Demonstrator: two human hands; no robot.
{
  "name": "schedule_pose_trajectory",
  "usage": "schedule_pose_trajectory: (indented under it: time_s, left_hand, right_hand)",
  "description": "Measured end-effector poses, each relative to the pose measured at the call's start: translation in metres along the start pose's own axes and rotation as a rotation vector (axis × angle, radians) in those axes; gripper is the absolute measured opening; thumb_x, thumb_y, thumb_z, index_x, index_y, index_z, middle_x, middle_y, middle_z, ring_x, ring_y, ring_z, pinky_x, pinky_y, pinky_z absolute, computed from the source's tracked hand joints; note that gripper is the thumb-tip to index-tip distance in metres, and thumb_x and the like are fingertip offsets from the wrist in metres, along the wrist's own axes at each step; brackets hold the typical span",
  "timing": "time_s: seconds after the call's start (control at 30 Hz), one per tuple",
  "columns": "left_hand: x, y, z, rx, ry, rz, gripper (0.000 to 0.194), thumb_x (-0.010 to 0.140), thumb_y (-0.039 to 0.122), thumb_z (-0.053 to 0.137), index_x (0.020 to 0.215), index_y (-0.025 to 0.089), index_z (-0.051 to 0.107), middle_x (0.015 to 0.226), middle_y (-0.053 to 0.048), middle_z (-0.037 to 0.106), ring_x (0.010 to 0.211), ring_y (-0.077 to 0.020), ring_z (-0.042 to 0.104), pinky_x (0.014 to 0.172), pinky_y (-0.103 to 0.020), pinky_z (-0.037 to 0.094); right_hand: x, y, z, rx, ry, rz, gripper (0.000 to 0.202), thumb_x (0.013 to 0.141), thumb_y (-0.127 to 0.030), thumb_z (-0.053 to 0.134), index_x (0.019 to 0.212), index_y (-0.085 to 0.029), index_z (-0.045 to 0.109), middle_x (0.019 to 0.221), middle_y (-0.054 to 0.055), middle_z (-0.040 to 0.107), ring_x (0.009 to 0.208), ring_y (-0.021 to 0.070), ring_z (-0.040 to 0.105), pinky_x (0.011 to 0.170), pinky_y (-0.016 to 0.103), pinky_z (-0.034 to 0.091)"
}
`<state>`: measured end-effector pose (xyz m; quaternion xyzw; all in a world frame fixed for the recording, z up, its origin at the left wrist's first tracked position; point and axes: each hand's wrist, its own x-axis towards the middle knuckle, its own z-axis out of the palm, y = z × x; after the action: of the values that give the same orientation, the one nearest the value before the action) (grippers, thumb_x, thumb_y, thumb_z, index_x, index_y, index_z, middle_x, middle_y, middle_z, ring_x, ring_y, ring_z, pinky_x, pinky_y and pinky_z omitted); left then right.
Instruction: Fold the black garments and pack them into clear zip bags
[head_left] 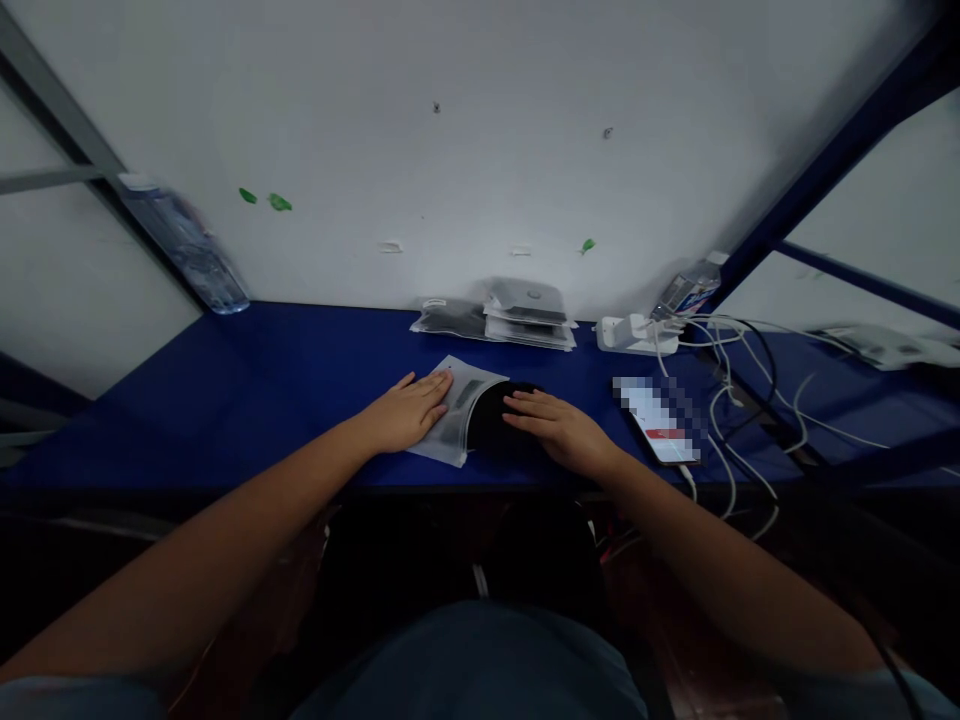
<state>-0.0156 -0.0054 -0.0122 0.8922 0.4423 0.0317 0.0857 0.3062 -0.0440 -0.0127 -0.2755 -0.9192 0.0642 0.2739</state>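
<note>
A frosted plastic bag [450,440] lies on the blue desk with its mouth turned to the right. Something black and soft-looking, perhaps folded cloth [487,418], sits at that mouth, seemingly partly inside; its exact kind does not show. My left hand [409,410] rests flat on the bag's left part, fingers stretched out. On the black item lies my right hand [559,425], its fingers extended and pressed lightly down, with the thumb hidden. Behind them, several packed frosted bags [525,315] with dark contents are stacked against the wall.
To the right lie a phone [660,420] with a plugged-in cable, a white power strip [637,335] and tangled white cables [724,400]. A labelled bottle [690,288] leans at the back right, a large clear bottle [187,245] at the back left. The blue desk [225,400] ends before my lap.
</note>
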Motion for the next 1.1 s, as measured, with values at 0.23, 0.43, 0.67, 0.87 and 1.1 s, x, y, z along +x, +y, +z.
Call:
schedule_pose_trajectory:
  time_s: [0.23, 0.43, 0.67, 0.87, 1.1]
  left_hand:
    - [-0.003, -0.005, 0.002, 0.05, 0.001, 0.006, 0.064, 0.105, 0.049, 0.024, 0.162, 0.019, 0.021, 0.167, -0.01, 0.023, 0.154, -0.0253, 0.024, 0.124, -0.047, 0.016]
    - [-0.016, -0.011, -0.006, 0.115, -0.037, -0.114, 0.067, 0.103, 0.047, 0.026, 0.161, 0.015, 0.023, 0.167, -0.012, 0.021, 0.154, -0.026, 0.024, 0.124, -0.048, 0.019]
    - [-0.035, -0.037, -0.024, 0.255, -0.023, -0.427, 0.063, 0.096, 0.031, 0.034, 0.155, 0.006, 0.036, 0.163, -0.019, 0.032, 0.153, -0.0318, 0.027, 0.123, -0.056, 0.02]
    - [-0.027, -0.029, -0.027, 0.074, -0.007, -0.443, 0.064, 0.098, 0.034, 0.032, 0.154, 0.001, 0.036, 0.163, -0.02, 0.031, 0.153, -0.0299, 0.028, 0.124, -0.043, 0.026]
    - [-0.036, -0.045, -0.01, 0.1, 0.011, -0.408, 0.083, 0.096, 0.06, 0.034, 0.157, 0.004, 0.028, 0.166, -0.022, 0.02, 0.155, -0.0346, 0.019, 0.123, -0.053, 0.023]
  right_hand:
    - [-0.028, 0.009, -0.017, 0.067, 0.097, 0.118, 0.069, 0.083, 0.006, 0.039, 0.132, -0.035, 0.065, 0.149, 0.001, 0.056, 0.145, 0.0205, 0.044, 0.117, 0.053, 0.043]
    - [-0.045, 0.023, -0.028, 0.055, -0.004, 0.279, 0.071, 0.079, 0.005, 0.039, 0.131, -0.033, 0.067, 0.153, 0.002, 0.052, 0.144, 0.0226, 0.045, 0.118, 0.053, 0.041]
    - [-0.026, -0.003, -0.021, 0.108, -0.048, 0.404, 0.068, 0.083, -0.006, 0.043, 0.148, -0.027, 0.052, 0.16, 0.006, 0.042, 0.148, 0.0264, 0.04, 0.122, 0.055, 0.033]
    - [0.017, -0.024, 0.012, -0.026, -0.127, 0.414, 0.061, 0.1, -0.042, 0.047, 0.156, -0.019, 0.039, 0.164, 0.016, 0.032, 0.154, 0.0343, 0.024, 0.122, 0.057, 0.028]
    - [0.064, -0.01, 0.036, -0.027, -0.126, 0.378, 0.061, 0.102, -0.047, 0.043, 0.155, -0.016, 0.041, 0.162, 0.019, 0.035, 0.153, 0.0339, 0.025, 0.123, 0.058, 0.027]
